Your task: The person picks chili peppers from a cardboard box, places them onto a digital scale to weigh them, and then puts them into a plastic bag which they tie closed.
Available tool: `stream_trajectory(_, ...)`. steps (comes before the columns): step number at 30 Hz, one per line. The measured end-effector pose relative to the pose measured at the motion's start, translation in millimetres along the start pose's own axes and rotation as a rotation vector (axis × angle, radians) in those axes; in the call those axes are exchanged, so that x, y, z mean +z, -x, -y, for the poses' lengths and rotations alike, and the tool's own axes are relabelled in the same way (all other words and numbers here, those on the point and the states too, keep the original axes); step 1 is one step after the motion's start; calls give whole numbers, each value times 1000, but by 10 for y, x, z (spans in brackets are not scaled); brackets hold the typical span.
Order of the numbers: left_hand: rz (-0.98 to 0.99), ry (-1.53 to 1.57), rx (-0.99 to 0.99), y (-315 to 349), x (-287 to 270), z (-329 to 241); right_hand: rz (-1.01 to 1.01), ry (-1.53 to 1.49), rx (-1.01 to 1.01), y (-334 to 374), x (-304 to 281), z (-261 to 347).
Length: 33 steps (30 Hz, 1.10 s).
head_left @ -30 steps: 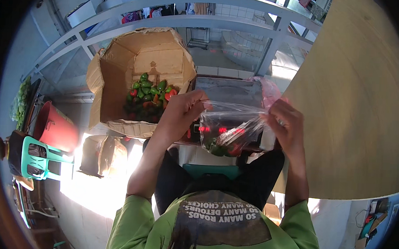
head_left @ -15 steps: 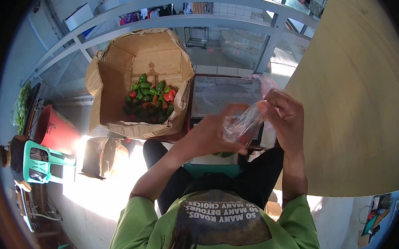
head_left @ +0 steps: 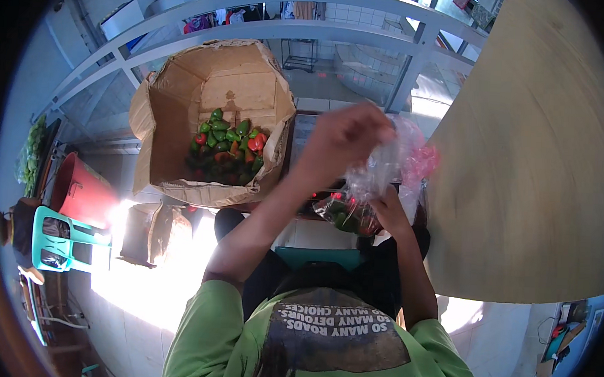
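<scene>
A clear plastic bag with green and red peppers point(head_left: 349, 219) hangs over the near edge of the scale. My right hand point(head_left: 391, 211) is closed on the bag just above the peppers, at its right side. Higher up, my left hand point(head_left: 350, 138) is curled, slightly blurred, with its fingertips at the loose upper plastic. Behind both hands, a weighing scale point(head_left: 304, 129) with red lit digits is mostly hidden. To its right lies a bunch of pink and clear plastic bags point(head_left: 421, 161). Left of the scale stands an open cardboard box point(head_left: 157, 132) holding green and red peppers point(head_left: 231, 141).
A pale wooden board point(head_left: 525, 171) rises close on the right. Metal railing point(head_left: 255, 33) runs behind the box. On the left floor are a red bin point(head_left: 79, 192), a turquoise plastic chair point(head_left: 47, 238) and a small carton point(head_left: 141, 234).
My left hand has risen from beside the peppers to the bag's upper part. My right hand has come down to the bag's lower neck. The filled bag now hangs lower, peppers in plain view.
</scene>
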State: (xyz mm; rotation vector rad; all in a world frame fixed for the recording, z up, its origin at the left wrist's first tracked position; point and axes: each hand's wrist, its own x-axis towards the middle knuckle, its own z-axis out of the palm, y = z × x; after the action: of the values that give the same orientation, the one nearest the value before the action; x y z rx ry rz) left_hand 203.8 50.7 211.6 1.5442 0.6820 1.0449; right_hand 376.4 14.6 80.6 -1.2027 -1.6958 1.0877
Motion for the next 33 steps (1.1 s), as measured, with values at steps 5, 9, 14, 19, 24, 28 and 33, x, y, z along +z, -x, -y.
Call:
stream_trajectory(5, 164, 221, 175, 233, -380, 599, -106, -132, -199, -99, 66, 54)
stream_trajectory(9, 365, -83, -9, 411, -191, 805, 14, -127, -273, -265, 93, 498)
stream_trajectory(14, 174, -665, -215, 366, -29, 968, 104, 543, -535, -469, -32, 690)
stream_trajectory(19, 127, 339, -258, 407, 146, 1367, -6, 245, -469, -406, 3, 579)
stream_trajectory(24, 305, 388, -322, 415, 84, 1148, -71, -170, -295, -467, -119, 549)
stream_trajectory(28, 233, 500, -278, 434, 160, 1085, -37, -169, -177, -450, -146, 638)
stream_trajectory(33, 325, 384, -168, 379, 172, 1090, -251, -231, -16, -419, -123, 556)
